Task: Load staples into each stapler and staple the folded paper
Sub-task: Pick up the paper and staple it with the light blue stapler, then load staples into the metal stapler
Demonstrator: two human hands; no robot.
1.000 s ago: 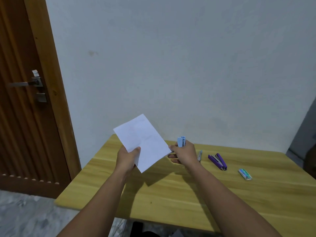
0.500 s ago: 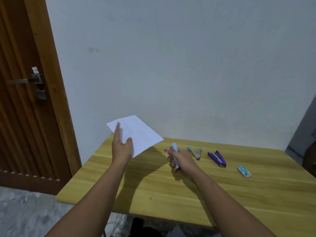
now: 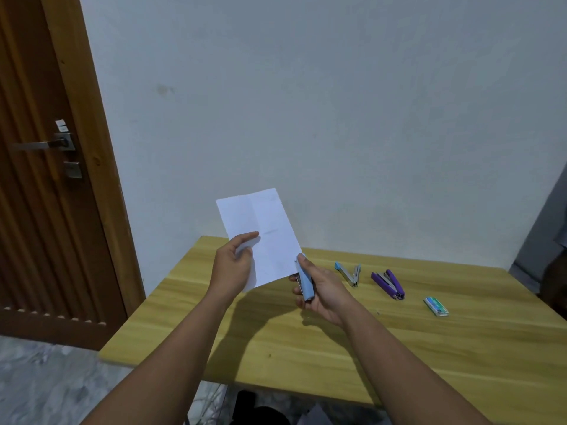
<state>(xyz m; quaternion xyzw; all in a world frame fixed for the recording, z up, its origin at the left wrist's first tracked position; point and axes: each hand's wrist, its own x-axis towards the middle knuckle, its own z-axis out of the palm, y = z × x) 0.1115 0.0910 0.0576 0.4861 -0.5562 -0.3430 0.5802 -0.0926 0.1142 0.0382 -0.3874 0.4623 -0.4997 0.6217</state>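
2 hands are up over the table's far left corner in my head view: the left hand [image 3: 234, 265] pinches the folded paper [image 3: 260, 234] by its lower left edge, and the right hand [image 3: 322, 289] is wrapped around the light blue stapler [image 3: 304, 280]. Half a second ago the sheet was swung away and the stapler hung apart; now its nose meets the paper's lower right corner, so I judge a staple is imminent. On the table [image 3: 337, 363] toward the far right edge lie an opened blue stapler [image 3: 348, 273], a purple stapler [image 3: 388, 283] and a staple box [image 3: 435, 306].
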